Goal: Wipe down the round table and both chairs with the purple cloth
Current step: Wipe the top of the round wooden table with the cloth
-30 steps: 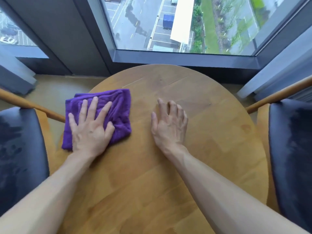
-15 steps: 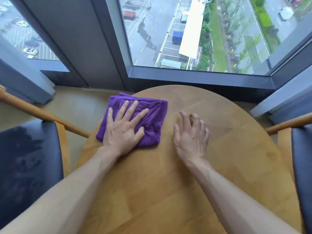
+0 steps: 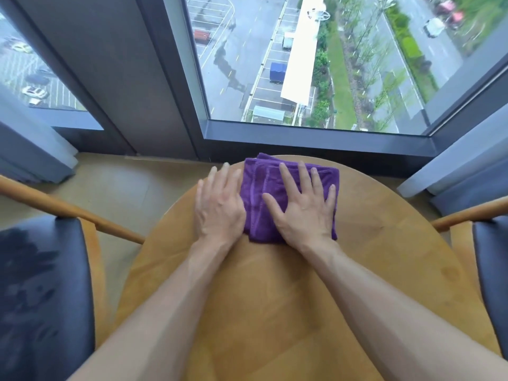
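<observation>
The folded purple cloth (image 3: 261, 193) lies on the far side of the round wooden table (image 3: 384, 243), close to its back edge. My right hand (image 3: 305, 207) presses flat on the cloth with fingers spread. My left hand (image 3: 218, 204) lies flat on the bare wood just left of the cloth, its thumb side touching the cloth's left edge. A chair with a dark blue seat (image 3: 41, 292) and wooden arm stands at the left. A second chair (image 3: 492, 257) stands at the right, mostly cut off.
A large window (image 3: 316, 64) with a dark frame runs right behind the table, looking down on a street and car park. Grey curtains (image 3: 30, 152) hang at both sides. Wooden floor (image 3: 132, 182) shows between the left chair and the table.
The cloth has slid from the table's left side to the far middle. My right hand has come onto the cloth, and my left hand has moved off it onto the wood.
</observation>
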`<state>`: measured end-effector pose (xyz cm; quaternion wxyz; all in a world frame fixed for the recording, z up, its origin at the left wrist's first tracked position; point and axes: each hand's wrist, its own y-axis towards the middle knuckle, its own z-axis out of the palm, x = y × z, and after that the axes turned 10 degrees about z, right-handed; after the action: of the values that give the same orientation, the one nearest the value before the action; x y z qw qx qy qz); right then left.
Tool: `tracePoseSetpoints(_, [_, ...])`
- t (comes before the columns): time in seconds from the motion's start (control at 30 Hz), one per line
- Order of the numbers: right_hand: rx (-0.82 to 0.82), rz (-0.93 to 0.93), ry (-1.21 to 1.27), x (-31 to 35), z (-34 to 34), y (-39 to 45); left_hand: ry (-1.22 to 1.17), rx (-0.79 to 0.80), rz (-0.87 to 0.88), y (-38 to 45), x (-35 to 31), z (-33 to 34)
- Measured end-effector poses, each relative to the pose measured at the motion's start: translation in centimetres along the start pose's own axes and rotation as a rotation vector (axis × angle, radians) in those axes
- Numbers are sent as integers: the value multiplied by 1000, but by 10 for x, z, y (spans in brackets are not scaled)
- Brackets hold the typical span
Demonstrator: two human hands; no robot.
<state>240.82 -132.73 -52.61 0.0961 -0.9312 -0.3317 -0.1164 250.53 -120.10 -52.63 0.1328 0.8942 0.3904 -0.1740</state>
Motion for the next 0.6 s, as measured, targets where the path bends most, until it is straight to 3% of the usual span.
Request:
tracePoseSetpoints(0.07, [33, -18, -77, 17, 11, 4, 75, 36, 28, -15, 19, 6])
tracePoseSetpoints(0.2, [-26, -100, -165, 31, 25, 9, -23, -65, 65, -16, 32, 11])
tracePoseSetpoints(0.3, [-29, -112, -173, 13, 21, 22, 103, -53, 97, -21, 35, 17])
tracePoseSetpoints(0.53, [-52, 118, -176, -75, -7, 39, 283, 51, 54, -18, 24, 19])
tracePoseSetpoints(0.6, [-66, 172, -174, -100, -14, 31, 288, 80, -29, -15, 10, 22])
